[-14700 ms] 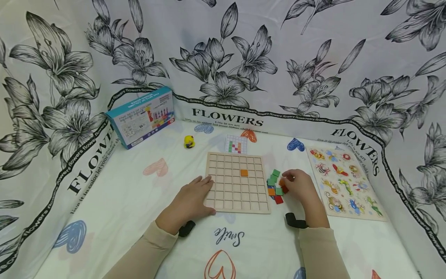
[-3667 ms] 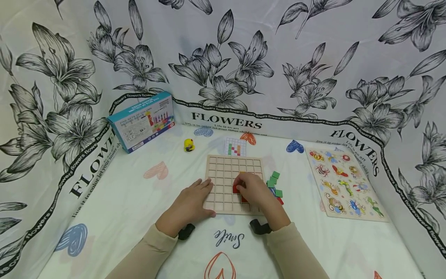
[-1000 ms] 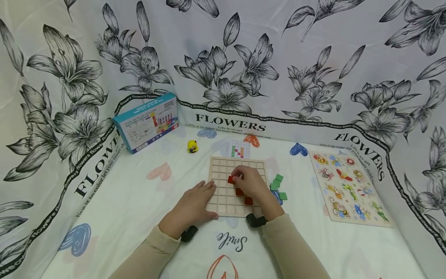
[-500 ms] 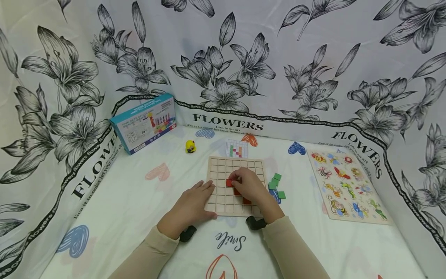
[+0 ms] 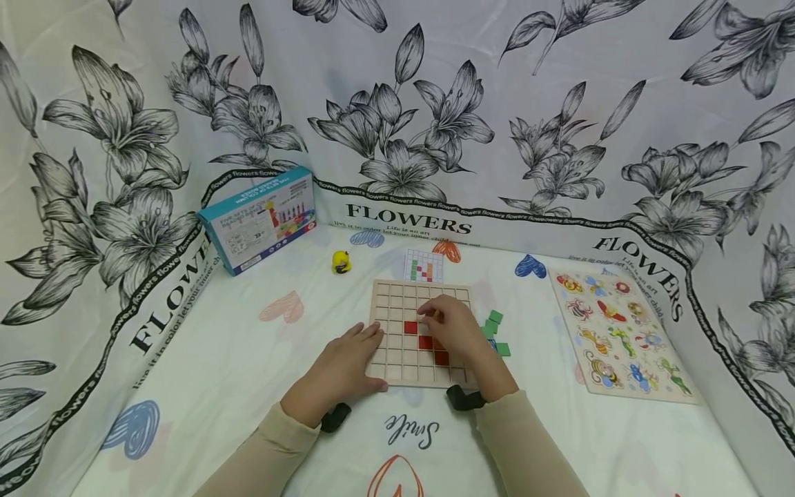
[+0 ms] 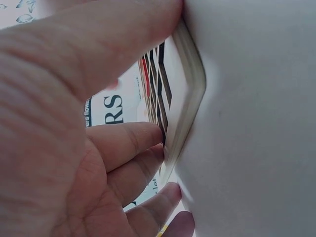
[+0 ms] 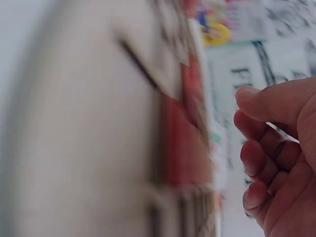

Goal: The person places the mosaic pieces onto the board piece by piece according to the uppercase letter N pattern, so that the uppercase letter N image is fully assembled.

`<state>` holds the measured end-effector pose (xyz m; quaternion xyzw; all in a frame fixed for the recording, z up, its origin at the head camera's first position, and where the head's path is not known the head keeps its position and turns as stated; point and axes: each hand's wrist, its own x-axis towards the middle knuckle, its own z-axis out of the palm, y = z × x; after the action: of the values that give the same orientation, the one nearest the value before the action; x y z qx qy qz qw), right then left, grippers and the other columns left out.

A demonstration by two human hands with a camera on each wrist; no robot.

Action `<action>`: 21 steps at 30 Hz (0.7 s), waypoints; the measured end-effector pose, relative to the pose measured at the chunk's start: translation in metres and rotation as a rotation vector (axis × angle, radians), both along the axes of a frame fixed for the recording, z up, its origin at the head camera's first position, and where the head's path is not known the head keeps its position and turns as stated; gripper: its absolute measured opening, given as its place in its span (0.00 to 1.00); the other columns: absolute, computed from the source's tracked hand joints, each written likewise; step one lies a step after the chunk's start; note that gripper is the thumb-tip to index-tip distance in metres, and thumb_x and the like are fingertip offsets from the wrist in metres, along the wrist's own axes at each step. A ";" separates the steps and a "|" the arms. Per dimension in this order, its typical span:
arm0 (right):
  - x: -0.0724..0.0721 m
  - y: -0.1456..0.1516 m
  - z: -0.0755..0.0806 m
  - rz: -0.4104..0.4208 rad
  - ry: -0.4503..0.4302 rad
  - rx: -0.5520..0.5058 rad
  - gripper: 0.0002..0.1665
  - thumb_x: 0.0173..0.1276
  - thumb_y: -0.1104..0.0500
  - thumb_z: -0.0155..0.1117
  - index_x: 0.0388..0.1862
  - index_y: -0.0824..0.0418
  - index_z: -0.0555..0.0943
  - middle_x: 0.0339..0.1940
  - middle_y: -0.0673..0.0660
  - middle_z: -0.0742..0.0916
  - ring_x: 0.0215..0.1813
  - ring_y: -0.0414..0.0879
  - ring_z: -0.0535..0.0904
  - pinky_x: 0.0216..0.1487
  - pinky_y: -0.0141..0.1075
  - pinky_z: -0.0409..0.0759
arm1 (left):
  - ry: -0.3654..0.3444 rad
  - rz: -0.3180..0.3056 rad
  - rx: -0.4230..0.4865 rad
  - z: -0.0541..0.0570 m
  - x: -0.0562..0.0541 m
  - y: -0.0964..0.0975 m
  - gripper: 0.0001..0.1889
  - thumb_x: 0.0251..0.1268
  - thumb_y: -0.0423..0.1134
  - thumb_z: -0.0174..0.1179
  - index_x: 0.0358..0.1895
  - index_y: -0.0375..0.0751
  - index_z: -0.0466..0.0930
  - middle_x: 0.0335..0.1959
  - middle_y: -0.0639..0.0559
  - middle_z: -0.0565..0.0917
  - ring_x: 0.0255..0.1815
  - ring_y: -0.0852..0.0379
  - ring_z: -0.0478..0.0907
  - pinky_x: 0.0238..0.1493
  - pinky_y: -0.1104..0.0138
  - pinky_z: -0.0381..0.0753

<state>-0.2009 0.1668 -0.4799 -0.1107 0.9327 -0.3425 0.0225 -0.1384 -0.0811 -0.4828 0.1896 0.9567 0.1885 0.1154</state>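
A square wooden grid board (image 5: 394,373) lies on the cloth, with three red square tiles in a diagonal: one near the middle (image 5: 410,327), one lower right of it (image 5: 425,342), and a third (image 5: 442,358) further down. My left hand (image 5: 337,367) rests at the board's left side; in the left wrist view its thumb and fingertips touch the board's edge (image 6: 190,84). My right hand (image 5: 458,330) is over the board's right half, just right of the top red tile. Its thumb and fingers are loosely bent with nothing between them in the right wrist view. It hides part of the grid.
Several green tiles (image 5: 495,317) lie right of the board. Behind it is a small pattern card (image 5: 424,266). A yellow toy duck (image 5: 341,262) and a blue-and-white box (image 5: 261,219) stand back left. At the right lies an insect puzzle board (image 5: 621,335).
Red tiles now form a diagonal on the board, and only green ones show in the side pile. My right hand released the top red tile and moved slightly right. My left hand stayed put.
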 end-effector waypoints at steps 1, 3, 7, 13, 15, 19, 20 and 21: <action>0.002 0.007 0.004 -0.024 0.009 -0.020 0.08 0.79 0.61 0.70 0.52 0.53 0.91 0.48 0.50 0.89 0.48 0.48 0.80 0.50 0.41 0.83 | -0.001 -0.002 -0.002 0.000 0.000 0.000 0.52 0.59 0.56 0.82 0.83 0.39 0.69 0.87 0.46 0.66 0.89 0.37 0.59 0.83 0.40 0.68; 0.006 0.025 0.011 -0.071 0.022 -0.050 0.09 0.79 0.62 0.68 0.54 0.56 0.91 0.50 0.53 0.89 0.50 0.50 0.80 0.50 0.42 0.82 | -0.001 -0.004 -0.005 0.001 0.000 0.001 0.52 0.59 0.56 0.82 0.83 0.39 0.69 0.88 0.46 0.65 0.89 0.37 0.58 0.83 0.40 0.68; 0.017 0.068 0.019 -0.176 0.014 -0.026 0.11 0.81 0.62 0.67 0.57 0.58 0.89 0.51 0.57 0.88 0.51 0.53 0.80 0.48 0.40 0.81 | -0.001 -0.004 -0.007 0.001 0.000 0.001 0.52 0.60 0.56 0.82 0.84 0.39 0.68 0.88 0.46 0.65 0.89 0.37 0.58 0.82 0.39 0.68; 0.038 0.120 0.007 -0.252 -0.118 0.051 0.16 0.81 0.61 0.65 0.63 0.60 0.87 0.55 0.60 0.86 0.50 0.53 0.78 0.44 0.38 0.79 | 0.010 0.007 -0.009 -0.001 0.000 0.000 0.52 0.59 0.57 0.82 0.84 0.39 0.69 0.87 0.47 0.66 0.89 0.37 0.59 0.82 0.39 0.69; 0.044 0.130 0.002 -0.245 -0.176 0.067 0.17 0.80 0.61 0.66 0.64 0.59 0.87 0.56 0.60 0.85 0.50 0.52 0.77 0.45 0.38 0.79 | 0.012 0.012 -0.013 -0.001 0.000 0.000 0.53 0.58 0.57 0.82 0.84 0.40 0.69 0.87 0.47 0.66 0.89 0.38 0.59 0.82 0.40 0.69; 0.052 0.139 -0.006 -0.210 -0.229 0.094 0.19 0.78 0.61 0.69 0.65 0.58 0.88 0.55 0.58 0.85 0.50 0.52 0.76 0.47 0.40 0.76 | 0.002 0.016 0.003 0.000 0.001 0.001 0.53 0.58 0.56 0.83 0.83 0.39 0.69 0.87 0.46 0.66 0.89 0.38 0.59 0.83 0.40 0.68; 0.054 0.140 -0.007 -0.204 -0.231 0.095 0.19 0.78 0.61 0.69 0.65 0.58 0.88 0.54 0.58 0.85 0.50 0.51 0.76 0.47 0.41 0.75 | -0.005 0.017 0.009 0.000 0.002 0.001 0.53 0.58 0.55 0.83 0.84 0.39 0.68 0.87 0.46 0.65 0.89 0.38 0.58 0.83 0.40 0.68; 0.054 0.140 -0.008 -0.200 -0.228 0.098 0.18 0.78 0.61 0.70 0.64 0.58 0.88 0.53 0.58 0.84 0.49 0.51 0.76 0.47 0.41 0.75 | -0.013 0.019 0.015 0.001 0.002 0.001 0.54 0.58 0.55 0.83 0.84 0.38 0.67 0.88 0.46 0.65 0.89 0.38 0.58 0.83 0.40 0.67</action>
<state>-0.1464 0.3067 -0.4875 0.0237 0.9460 -0.3075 0.0996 -0.1366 -0.0803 -0.4822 0.1803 0.9562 0.1981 0.1182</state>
